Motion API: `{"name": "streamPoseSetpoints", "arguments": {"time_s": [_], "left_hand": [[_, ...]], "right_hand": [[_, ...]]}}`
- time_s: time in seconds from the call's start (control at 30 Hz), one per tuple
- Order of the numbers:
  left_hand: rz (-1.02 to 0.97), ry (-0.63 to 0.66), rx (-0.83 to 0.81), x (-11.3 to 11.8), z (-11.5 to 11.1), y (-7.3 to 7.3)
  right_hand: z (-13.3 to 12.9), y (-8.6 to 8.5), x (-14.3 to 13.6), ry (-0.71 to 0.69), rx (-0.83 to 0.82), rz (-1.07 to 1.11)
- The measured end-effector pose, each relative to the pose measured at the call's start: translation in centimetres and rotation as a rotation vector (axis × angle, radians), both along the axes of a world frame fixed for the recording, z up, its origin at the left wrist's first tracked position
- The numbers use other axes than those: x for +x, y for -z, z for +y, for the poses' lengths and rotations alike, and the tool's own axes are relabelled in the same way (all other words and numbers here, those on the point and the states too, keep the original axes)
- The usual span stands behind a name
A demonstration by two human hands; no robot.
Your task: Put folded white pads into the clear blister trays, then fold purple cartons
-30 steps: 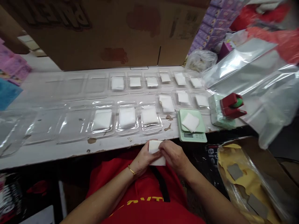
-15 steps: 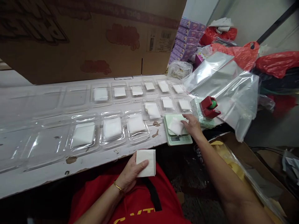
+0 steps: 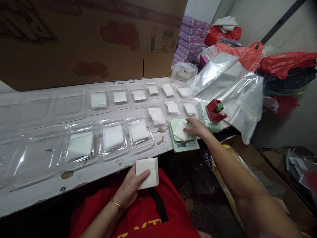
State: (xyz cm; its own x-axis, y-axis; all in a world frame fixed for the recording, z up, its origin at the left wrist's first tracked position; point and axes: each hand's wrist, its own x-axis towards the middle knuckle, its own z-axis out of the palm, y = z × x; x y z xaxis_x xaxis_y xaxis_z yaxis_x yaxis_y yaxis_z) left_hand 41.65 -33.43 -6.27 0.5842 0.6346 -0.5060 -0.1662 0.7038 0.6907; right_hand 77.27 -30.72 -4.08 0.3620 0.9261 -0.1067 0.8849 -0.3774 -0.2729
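Observation:
My left hand [image 3: 131,183] is closed around a stack of white square sheets [image 3: 148,172], thumb on top, held above my lap in front of the table edge. At the right, my right hand [image 3: 196,127] reaches over a pale green digital scale [image 3: 187,147]. Its thumb touches a loose, fanned pile of white sheets [image 3: 181,133] on the scale's tray, with the index finger apart from the thumb. Left of the scale, clear plastic trays [image 3: 99,152] stand in two rows, several with white sheet stacks [image 3: 112,137] inside. The scale's display is too small to read.
A large cardboard box [image 3: 99,43] stands along the back. Right of the scale are a red tape dispenser [image 3: 215,111] and clear plastic bags [image 3: 230,96]. Purple boxes [image 3: 190,38] are stacked behind. An open carton [image 3: 267,178] sits below at the right.
The view has swung slightly, so everything sits further left. My right hand stays at the sheets on the scale, and my left hand keeps hold of its stack.

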Motion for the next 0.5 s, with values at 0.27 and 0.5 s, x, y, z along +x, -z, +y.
{"name": "streamPoseSetpoints", "arguments": {"time_s": [0.27,0.5], "left_hand": [[-0.041,-0.017,-0.003,-0.8,0.0,0.1],[-0.114,-0.02,0.006,-1.6,0.1,0.4]], "right_hand": [[1.9,-0.3,0.3,-0.001,-0.138,0.033],[1.7,-1.0,-0.7,-0.068,-0.165,0.024]]}}
